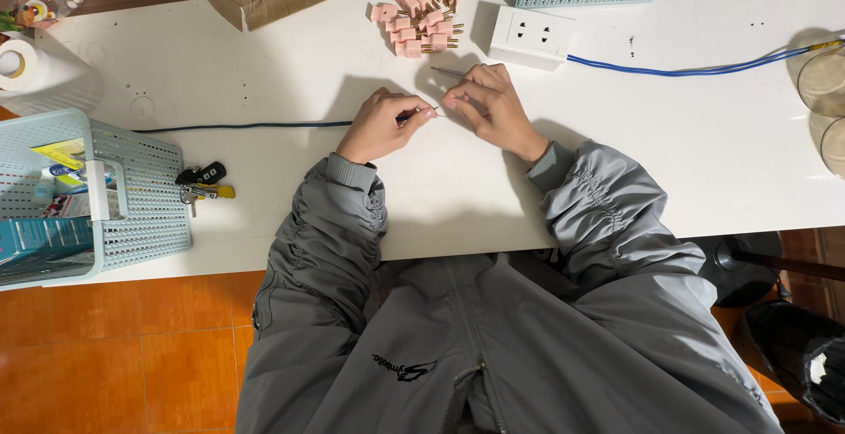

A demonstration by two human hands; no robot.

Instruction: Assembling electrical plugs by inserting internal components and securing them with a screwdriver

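While the left hand [380,124] pinches the blue cable [246,125] at its end, the right hand [489,106] closes its fingertips on the bared tip over the white table [264,73]; holding both grips close together should keep it steady.

A single head-worn view is given, looking steeply down from above the seated person. The white table [264,91] is seen closely, its near edge crossing mid-frame, its far edge cut off.
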